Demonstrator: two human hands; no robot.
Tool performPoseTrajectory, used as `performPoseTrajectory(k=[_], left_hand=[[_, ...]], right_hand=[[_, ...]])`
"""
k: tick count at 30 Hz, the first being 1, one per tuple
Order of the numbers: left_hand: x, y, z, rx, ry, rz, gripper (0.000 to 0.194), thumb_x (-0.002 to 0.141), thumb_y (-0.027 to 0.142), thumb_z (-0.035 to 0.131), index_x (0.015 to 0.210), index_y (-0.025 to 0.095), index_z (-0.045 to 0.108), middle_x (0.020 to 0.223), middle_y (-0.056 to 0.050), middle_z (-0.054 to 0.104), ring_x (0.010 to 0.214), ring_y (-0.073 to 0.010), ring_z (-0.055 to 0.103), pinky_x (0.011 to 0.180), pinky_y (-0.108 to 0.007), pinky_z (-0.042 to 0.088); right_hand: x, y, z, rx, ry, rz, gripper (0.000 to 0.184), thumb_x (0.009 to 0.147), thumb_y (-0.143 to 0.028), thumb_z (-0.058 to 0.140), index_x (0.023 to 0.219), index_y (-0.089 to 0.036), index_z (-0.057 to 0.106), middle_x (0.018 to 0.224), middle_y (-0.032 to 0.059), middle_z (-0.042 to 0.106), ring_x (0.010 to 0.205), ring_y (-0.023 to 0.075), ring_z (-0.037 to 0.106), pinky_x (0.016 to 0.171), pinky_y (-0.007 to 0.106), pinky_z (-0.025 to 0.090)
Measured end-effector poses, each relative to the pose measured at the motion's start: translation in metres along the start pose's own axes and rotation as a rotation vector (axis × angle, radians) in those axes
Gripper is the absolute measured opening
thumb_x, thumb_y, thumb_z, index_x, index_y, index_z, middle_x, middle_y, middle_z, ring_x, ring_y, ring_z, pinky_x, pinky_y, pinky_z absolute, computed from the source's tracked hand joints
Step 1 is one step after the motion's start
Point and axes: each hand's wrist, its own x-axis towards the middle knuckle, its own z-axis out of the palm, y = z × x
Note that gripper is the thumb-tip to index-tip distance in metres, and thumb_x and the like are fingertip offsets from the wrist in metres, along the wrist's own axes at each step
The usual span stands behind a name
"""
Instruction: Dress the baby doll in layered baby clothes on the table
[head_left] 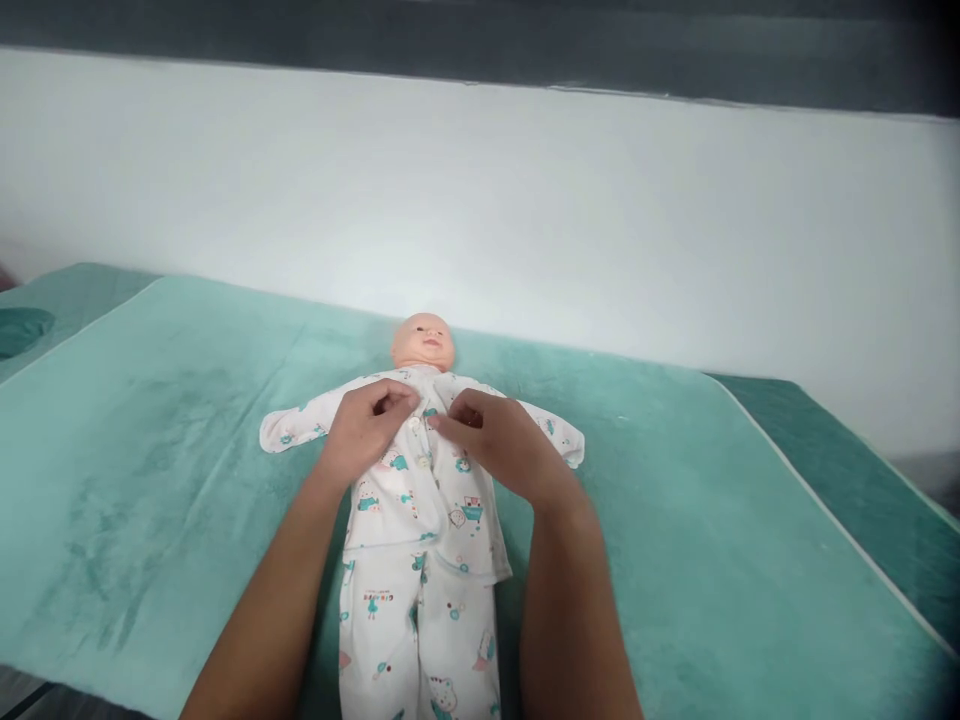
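Observation:
A baby doll (424,342) lies on its back, wearing a white long-sleeved pajama shirt (405,500) printed with small teal and pink figures. Matching pajama pants (382,630) cover its legs. My left hand (371,425) is closed in a pinch on the shirt's front edge, just below the collar. Opposite it, my right hand (499,435) has curled fingers with the thumb against the shirt front, and it appears to pinch the cloth there. Pale buttons (424,462) run down the shirt's middle, below my fingertips. My hands partly hide the chest.
Under the doll spreads a light green plush cover (712,540) with pale edging. Darker green cloth (847,470) shows at the right side. Behind stands a white wall (525,200) with a dark band along its top.

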Motion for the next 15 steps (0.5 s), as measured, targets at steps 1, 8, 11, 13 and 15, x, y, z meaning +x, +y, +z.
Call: performPoseTrajectory(k=[1,8,11,13,15], left_hand=[[0.000,0.001,-0.003,-0.013,-0.046,0.005,0.026,0.086,0.045,0.065,0.086,0.020,0.071,0.075,0.001,0.062,0.067,-0.0132,0.052,0.063,-0.026,0.040],[0.002,0.006,-0.015,-0.019,-0.231,0.062,0.022,0.082,0.043,0.072,0.087,0.021,0.074,0.070,0.002,0.051,0.062,-0.0114,0.041,0.057,-0.026,0.033],[0.000,0.008,-0.017,0.004,-0.250,0.095,0.020,0.083,0.041,0.071,0.086,0.022,0.076,0.075,0.000,0.055,0.063,-0.0113,0.042,0.057,-0.026,0.033],[-0.001,0.009,-0.018,0.032,-0.256,0.098,0.019,0.084,0.039,0.070,0.084,0.021,0.076,0.077,-0.001,0.059,0.063,-0.0112,0.043,0.057,-0.026,0.034],[-0.002,0.010,-0.018,0.036,-0.252,0.084,0.020,0.084,0.039,0.069,0.082,0.020,0.075,0.076,-0.001,0.061,0.063,-0.0116,0.046,0.058,-0.026,0.035]], right_hand=[[-0.005,-0.005,-0.001,-0.068,-0.014,-0.001,0.035,0.085,-0.045,0.064,0.068,-0.022,0.045,0.064,-0.0043,0.053,0.059,0.0131,0.042,0.055,0.029,0.027],[-0.022,-0.030,0.007,-0.367,0.019,0.036,0.029,0.083,-0.030,0.063,0.071,-0.022,0.038,0.070,-0.0024,0.050,0.055,0.0122,0.035,0.056,0.030,0.020],[-0.025,-0.033,0.008,-0.378,0.037,0.029,0.024,0.084,-0.027,0.064,0.073,-0.022,0.042,0.076,-0.0011,0.052,0.055,0.0114,0.036,0.056,0.029,0.019],[-0.026,-0.033,0.008,-0.375,0.051,0.025,0.021,0.085,-0.027,0.064,0.075,-0.022,0.046,0.081,0.0001,0.054,0.056,0.0114,0.039,0.057,0.029,0.020],[-0.026,-0.032,0.009,-0.370,0.064,0.046,0.021,0.086,-0.030,0.064,0.075,-0.022,0.048,0.083,0.0015,0.056,0.057,0.0122,0.041,0.057,0.030,0.020]])
